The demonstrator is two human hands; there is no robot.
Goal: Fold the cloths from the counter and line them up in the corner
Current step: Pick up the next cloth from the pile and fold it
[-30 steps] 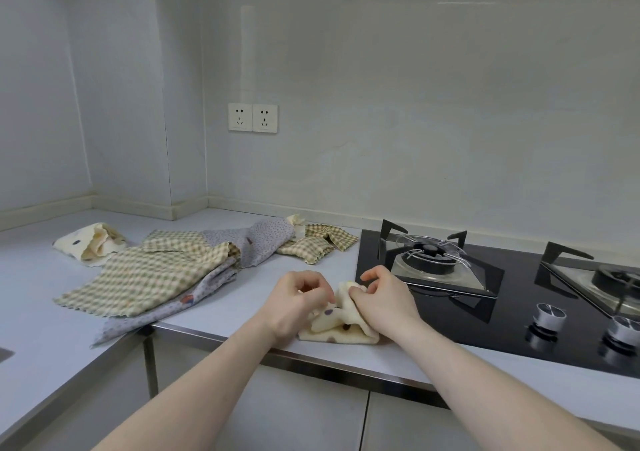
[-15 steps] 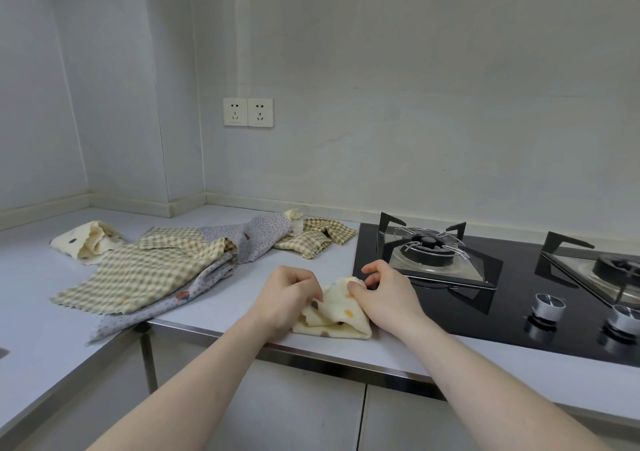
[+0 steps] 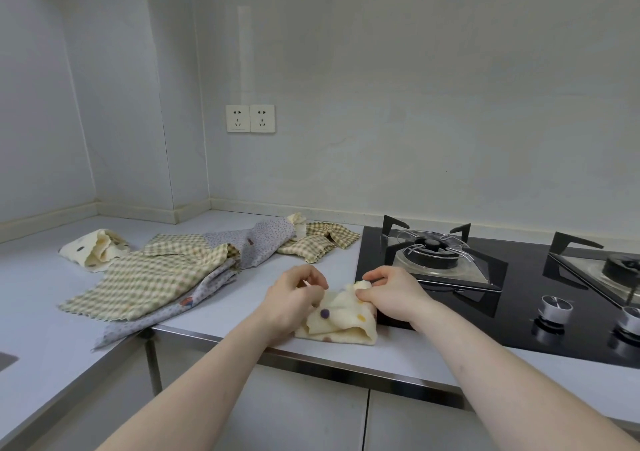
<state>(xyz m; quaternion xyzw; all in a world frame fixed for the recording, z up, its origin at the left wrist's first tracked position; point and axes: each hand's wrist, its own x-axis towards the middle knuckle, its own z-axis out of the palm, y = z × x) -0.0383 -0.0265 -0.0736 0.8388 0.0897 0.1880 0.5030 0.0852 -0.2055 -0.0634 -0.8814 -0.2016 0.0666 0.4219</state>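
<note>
At the worktop's front edge, beside the hob [image 3: 512, 298], both hands pinch the dotted cloth [image 3: 341, 322].
My left hand [image 3: 294, 303] and right hand [image 3: 391, 294] are mid-fold; the loose pile [image 3: 166, 277] waits, the corner unlined.

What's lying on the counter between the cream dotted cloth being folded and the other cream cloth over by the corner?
In the head view, the large green checked cloth and the grey floral cloth under and behind it lie between the held dotted cloth and the corner cream cloth.
</note>
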